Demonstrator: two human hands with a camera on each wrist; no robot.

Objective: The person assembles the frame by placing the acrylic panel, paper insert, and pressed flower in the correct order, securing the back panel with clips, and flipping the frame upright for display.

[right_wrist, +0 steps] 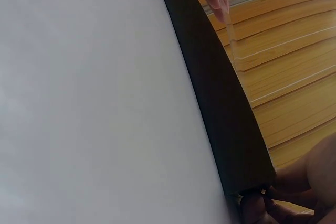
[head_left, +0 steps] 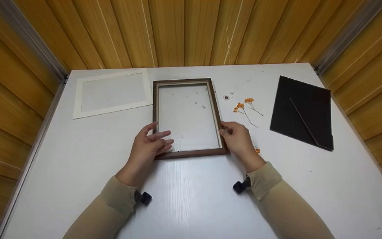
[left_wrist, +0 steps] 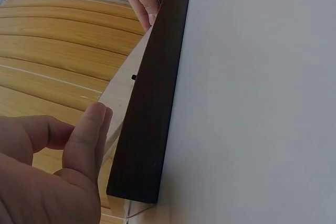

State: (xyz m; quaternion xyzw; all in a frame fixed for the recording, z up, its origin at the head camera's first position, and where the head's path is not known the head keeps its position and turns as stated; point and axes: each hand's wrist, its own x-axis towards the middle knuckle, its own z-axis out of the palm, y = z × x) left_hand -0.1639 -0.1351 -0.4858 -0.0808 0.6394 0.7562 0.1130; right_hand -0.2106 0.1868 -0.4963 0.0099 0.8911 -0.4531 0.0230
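Left hand (head_left: pixel 152 142) and right hand (head_left: pixel 239 136) flank the brown picture frame (head_left: pixel 191 153) over the bench (head_left: pixel 184 199), its long axis running away from them. Both are at the near end — the left beside its own near corner, fingers spread and reaching over the opening; the right pinching the frame's right side, a little beyond the near corner. Neither is clearly nearer, and the far end lies ahead of both. How firmly the left fingertips bear on anything, I cannot tell.
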